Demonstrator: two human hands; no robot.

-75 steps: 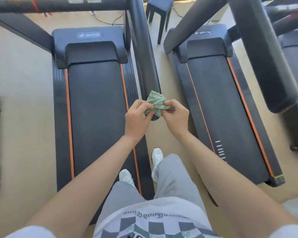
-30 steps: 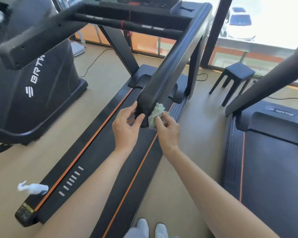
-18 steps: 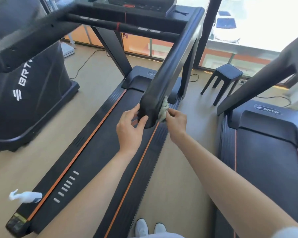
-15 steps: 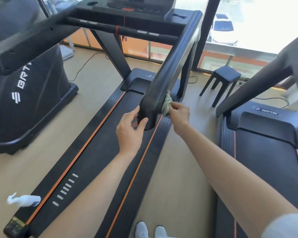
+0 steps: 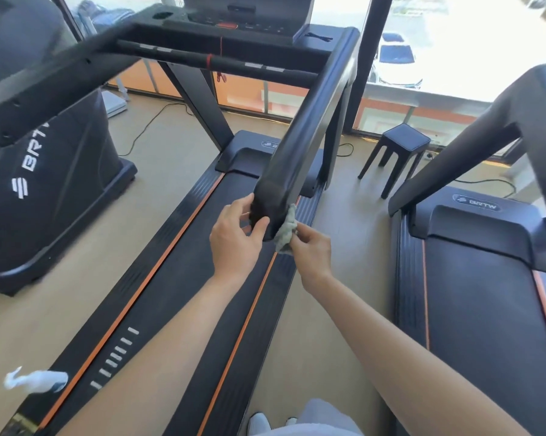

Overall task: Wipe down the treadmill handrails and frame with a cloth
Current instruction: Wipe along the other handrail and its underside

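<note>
Head view: the cloth, a crumpled pale-green wad, lies against the right face of the handrail at its near end, above the treadmill deck. The right hand pinches the cloth between thumb and fingertips, forearm extended forward. The left hand grasps the rail's end, thumb on the end face, fingers curled round its left side. A white spray bottle lies beside the deck's near left edge. A dark stool stands ahead, beside a second treadmill.

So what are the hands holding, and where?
Right hand pinches the crumpled pale-green cloth at its lower end; left hand grips the end of the black handrail.
</note>
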